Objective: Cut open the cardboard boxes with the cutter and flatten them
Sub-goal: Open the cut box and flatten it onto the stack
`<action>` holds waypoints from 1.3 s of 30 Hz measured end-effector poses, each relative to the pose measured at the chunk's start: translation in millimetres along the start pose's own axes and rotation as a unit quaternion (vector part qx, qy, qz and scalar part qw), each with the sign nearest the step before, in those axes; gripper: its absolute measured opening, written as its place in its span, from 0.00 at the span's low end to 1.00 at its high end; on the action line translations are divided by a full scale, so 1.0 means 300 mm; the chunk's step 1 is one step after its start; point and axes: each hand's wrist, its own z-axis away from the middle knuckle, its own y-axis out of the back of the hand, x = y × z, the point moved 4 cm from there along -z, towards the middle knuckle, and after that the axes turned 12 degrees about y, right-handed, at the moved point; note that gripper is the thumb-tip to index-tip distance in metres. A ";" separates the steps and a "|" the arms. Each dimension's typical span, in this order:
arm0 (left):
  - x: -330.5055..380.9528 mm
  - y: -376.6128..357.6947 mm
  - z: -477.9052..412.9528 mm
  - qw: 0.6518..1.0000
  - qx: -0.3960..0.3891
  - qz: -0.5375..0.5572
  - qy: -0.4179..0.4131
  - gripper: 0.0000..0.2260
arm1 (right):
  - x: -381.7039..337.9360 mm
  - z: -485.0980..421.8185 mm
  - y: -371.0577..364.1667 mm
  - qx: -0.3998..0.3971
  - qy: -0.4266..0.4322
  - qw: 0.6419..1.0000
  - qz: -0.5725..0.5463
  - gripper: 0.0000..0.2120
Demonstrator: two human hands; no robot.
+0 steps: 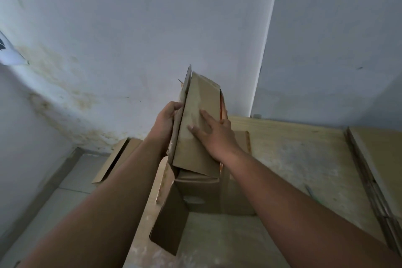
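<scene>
A brown cardboard box [195, 102], partly collapsed, stands tilted on end above the wooden table [293, 159]. My left hand [167, 118] grips its left edge, fingers curled round the flap. Flat on the box's near face lies my right hand [214, 132], its straight fingers pressing the cardboard. Below it another opened cardboard box [195, 193] sits on the table, one flap [169, 222] hanging over the table's left edge. A thin cutter-like tool [310, 192] lies on the table to the right; I cannot tell for sure that it is the cutter.
A stack of flattened cardboard [378, 169] lies at the table's right side. Another flat cardboard piece [115, 161] leans by the wall on the tiled floor [71, 180] at the left. White walls close in right behind the table.
</scene>
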 end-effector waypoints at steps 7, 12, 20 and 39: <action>-0.003 -0.006 -0.035 0.983 -0.018 -0.174 0.048 0.12 | 0.050 0.012 0.006 -0.009 -0.038 0.999 -0.007 0.42; 0.067 -0.023 -0.049 0.908 0.044 -0.411 0.067 0.11 | 0.108 0.016 0.053 -0.003 -0.039 0.989 -0.142 0.45; 0.090 -0.073 -0.090 0.865 0.100 -0.488 0.059 0.13 | 0.188 0.148 0.238 -0.058 0.073 0.996 -0.008 0.08; 0.085 -0.084 -0.164 0.877 0.092 -0.470 0.045 0.14 | 0.199 0.168 0.244 -0.088 0.156 0.951 0.251 0.20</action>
